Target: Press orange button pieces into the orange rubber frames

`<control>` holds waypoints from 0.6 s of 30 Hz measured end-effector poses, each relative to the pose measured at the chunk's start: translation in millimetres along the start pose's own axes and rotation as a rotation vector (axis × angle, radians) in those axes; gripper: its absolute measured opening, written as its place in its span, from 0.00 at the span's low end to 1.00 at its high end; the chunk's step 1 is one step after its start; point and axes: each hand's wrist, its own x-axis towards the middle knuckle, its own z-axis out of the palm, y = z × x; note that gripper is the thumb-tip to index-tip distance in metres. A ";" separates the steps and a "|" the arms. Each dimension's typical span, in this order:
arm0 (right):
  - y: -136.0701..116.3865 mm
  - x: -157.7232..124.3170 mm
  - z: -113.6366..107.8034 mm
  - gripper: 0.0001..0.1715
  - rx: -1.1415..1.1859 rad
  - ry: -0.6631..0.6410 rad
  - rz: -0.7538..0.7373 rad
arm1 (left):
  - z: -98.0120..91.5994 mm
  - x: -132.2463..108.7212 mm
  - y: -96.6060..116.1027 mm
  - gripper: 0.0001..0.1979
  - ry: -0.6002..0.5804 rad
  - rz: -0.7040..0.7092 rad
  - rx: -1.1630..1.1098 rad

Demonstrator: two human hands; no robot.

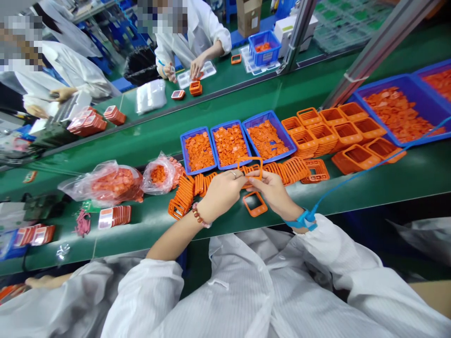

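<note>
Both hands meet over the green bench [148, 239], fingertips nearly touching, and together they clamp an orange frame [250, 159] between them. The left hand [221, 197], with a ring [233, 173] and a beaded bracelet [200, 215], pinches the lower left of the frame. The right hand [273, 195], with a blue wrist strap [303, 221], pinches the lower right. The exact finger placing is hidden where the hands overlap the frame. The frame stands tilted up above the fingers, its open window showing the bench beyond.

A second frame [254, 204] lies flat just below the hands, not touched. To the right of the grip runs a leaning row of frames [285, 170], and left of the left hand sits a leaning stack [183, 195]. Just beyond the grip are three blue trays [225, 123] heaped with orange pieces. Further left are clear bags [158, 174] of orange pieces. From the strap, a blue cord [355, 176] runs up to the right. Across the bench, a co-worker's hands [197, 68] work over a clear tray [196, 74], well apart from the grip.
</note>
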 end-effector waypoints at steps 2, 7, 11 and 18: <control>0.3 -0.1 1.2 0.21 -0.010 -0.014 -0.007 | -5.9 2.7 5.6 0.15 -0.066 0.032 0.097; -2.4 -3.0 -1.2 0.21 -0.025 -0.009 -0.049 | -5.6 8.0 11.7 0.13 0.036 -0.017 0.094; -10.7 -8.6 -6.1 0.23 -0.035 0.002 -0.052 | 6.2 4.6 11.4 0.14 0.339 -0.297 -0.175; -31.4 -22.3 2.5 0.23 0.038 -0.139 -0.022 | 30.5 -1.6 25.8 0.17 0.335 -0.377 -1.089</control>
